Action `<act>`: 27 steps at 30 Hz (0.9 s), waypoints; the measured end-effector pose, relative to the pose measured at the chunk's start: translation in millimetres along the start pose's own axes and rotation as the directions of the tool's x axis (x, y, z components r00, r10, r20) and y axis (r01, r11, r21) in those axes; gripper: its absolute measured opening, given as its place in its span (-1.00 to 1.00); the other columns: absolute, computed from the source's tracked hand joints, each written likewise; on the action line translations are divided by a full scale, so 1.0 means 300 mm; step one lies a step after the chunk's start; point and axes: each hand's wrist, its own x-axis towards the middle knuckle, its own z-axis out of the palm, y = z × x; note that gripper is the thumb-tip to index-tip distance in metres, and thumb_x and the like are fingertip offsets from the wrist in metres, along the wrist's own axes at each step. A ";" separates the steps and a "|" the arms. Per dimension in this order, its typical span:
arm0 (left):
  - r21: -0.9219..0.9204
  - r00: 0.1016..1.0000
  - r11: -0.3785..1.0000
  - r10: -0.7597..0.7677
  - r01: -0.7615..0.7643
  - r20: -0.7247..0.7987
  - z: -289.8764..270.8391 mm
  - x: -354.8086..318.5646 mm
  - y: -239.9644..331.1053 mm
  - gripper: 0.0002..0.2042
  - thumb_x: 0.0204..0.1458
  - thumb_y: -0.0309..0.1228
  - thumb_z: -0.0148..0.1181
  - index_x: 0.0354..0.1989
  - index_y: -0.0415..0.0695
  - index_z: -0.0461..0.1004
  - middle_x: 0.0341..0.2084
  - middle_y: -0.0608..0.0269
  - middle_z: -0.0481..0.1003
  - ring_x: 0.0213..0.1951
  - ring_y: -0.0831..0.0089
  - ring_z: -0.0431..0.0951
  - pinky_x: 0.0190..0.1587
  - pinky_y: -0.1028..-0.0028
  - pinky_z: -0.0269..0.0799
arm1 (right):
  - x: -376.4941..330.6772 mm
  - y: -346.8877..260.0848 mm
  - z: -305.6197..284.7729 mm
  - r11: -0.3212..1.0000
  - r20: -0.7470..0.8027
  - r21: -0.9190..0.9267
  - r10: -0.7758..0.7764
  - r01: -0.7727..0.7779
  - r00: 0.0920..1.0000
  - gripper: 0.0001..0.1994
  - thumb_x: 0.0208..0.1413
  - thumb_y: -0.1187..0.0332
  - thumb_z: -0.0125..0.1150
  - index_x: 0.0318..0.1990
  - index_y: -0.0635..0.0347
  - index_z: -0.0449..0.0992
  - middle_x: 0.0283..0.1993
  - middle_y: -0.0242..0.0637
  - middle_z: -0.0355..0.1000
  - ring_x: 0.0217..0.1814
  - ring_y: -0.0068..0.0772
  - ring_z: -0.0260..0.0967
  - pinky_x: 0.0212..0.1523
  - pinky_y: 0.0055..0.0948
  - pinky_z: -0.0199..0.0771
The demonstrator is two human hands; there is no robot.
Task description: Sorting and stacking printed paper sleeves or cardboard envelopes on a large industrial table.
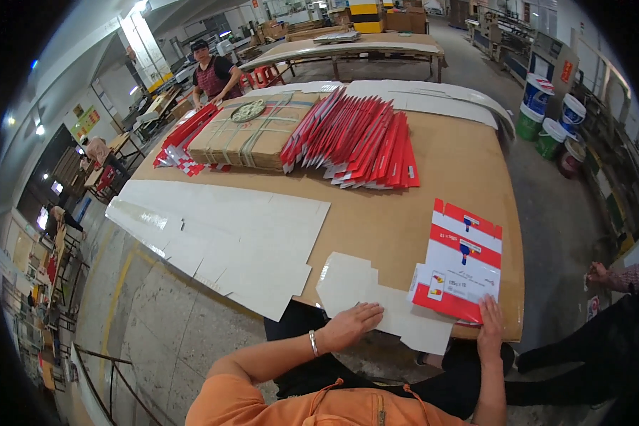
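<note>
My left hand lies with its fingers stretched out on a plain white cardboard blank at the table's near edge. The blank has cut tabs and runs to the right under a flat red-and-white printed carton. At that carton's lower right corner rests my right hand, fingers extended over its red edge; the thumb is hard to make out. Left of my hands lies a larger white cardboard stack with slits cut in it.
Across the brown table leans a long row of red-and-white flat cartons. Beside it sits a strapped brown cardboard bundle with a roll of strapping on top. A co-worker stands beyond; buckets stand at right.
</note>
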 end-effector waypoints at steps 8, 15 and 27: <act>-0.412 0.988 0.910 -0.011 -0.054 -0.153 -0.045 0.048 -0.155 -0.70 -0.21 -0.55 0.28 -0.21 -0.11 0.57 -0.19 0.18 0.50 -0.10 0.18 0.48 -0.03 0.31 0.45 | -0.011 0.001 0.002 0.984 -0.040 0.162 0.082 -0.074 0.996 -0.43 0.10 0.73 -0.27 0.31 0.24 0.22 0.35 -0.05 0.20 0.42 -0.04 0.10 0.40 -0.11 0.03; -0.361 0.834 0.819 -0.526 0.445 -0.165 0.002 0.162 -0.109 -0.81 -0.04 -0.31 0.27 -0.33 -0.16 0.59 -0.48 0.10 0.39 -0.37 0.11 0.47 -0.36 0.23 0.40 | -0.007 -0.011 0.000 0.902 -0.195 0.421 0.195 -0.097 0.961 -0.32 -0.02 0.77 -0.32 0.36 0.23 0.13 0.38 0.00 0.13 0.44 0.02 0.05 0.40 -0.18 0.02; 0.096 0.984 0.980 -0.170 0.174 -0.045 0.069 0.171 -0.019 -0.04 0.00 0.30 -0.04 0.39 -0.26 -0.05 0.41 -0.02 -0.09 0.44 0.00 -0.21 0.35 -0.21 -0.40 | 0.099 -0.345 0.080 0.952 0.293 -0.029 -0.282 0.304 0.913 -0.25 -0.02 -0.08 0.25 0.34 -0.08 0.22 0.47 -0.05 -0.06 0.51 0.18 -0.25 0.41 0.26 -0.34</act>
